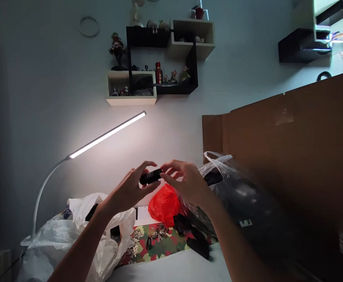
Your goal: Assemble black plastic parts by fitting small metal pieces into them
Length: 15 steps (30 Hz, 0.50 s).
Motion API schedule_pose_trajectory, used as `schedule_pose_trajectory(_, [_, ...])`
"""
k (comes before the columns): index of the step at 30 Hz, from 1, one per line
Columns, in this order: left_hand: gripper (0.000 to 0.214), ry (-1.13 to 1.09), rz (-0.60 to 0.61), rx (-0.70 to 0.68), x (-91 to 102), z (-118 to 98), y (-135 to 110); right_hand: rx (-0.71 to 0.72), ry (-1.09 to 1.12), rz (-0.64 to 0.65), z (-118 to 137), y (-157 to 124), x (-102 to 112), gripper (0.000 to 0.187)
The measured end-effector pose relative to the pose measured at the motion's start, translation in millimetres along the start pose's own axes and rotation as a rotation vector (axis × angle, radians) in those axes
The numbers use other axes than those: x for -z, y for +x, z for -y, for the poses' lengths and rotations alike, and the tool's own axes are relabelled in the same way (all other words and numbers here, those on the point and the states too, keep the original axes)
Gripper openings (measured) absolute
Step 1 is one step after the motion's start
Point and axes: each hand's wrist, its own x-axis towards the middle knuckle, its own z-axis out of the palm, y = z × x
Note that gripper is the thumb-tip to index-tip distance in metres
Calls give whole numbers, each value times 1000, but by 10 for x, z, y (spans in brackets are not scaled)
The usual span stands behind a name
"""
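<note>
A small black oblong piece [150, 177] with pale marks across its side is held up in front of the wall. My left hand [130, 187] grips its left part between the thumb and fingers. At the right end, the fingertips of my right hand [186, 180] close on the piece; exactly what they pinch there is too small to make out. Below lie loose metal bits [160, 231], a small black part [148, 243] and several black pieces [199, 243] on a camouflage-patterned cloth [156, 251].
A red plastic bag [165, 205] sits behind the cloth. White plastic bags [54, 239] are at left, under a lit lamp [108, 135]. To the right, a large clear bag of dark things [244, 203] stands against cardboard [291, 145]. Shelves [177, 89] hang above.
</note>
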Motion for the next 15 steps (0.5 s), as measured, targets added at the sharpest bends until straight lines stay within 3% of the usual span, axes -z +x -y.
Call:
schedule_pose_trajectory(4, [64, 77, -38, -74, 143, -68, 78, -22, -15, -29, -49, -5, 96, 27])
schedule_pose_trajectory(9, [31, 106, -281, -85, 380, -359, -41, -80, 20, -64, -46, -53, 238, 33])
schedule_pose_trajectory(11, [22, 58, -263, -101, 427, -497, -198, -98, 67, -93, -18, -58, 256, 34])
schedule_pose_trajectory(13, [22, 37, -156, -45, 413, -626, -395, -114, 106, -93, 25, -46, 242, 36])
schedule_pose_trajectory(15, [33, 25, -102, 13, 333, -729, -605, -140, 86, -38, 74, -30, 197, 34])
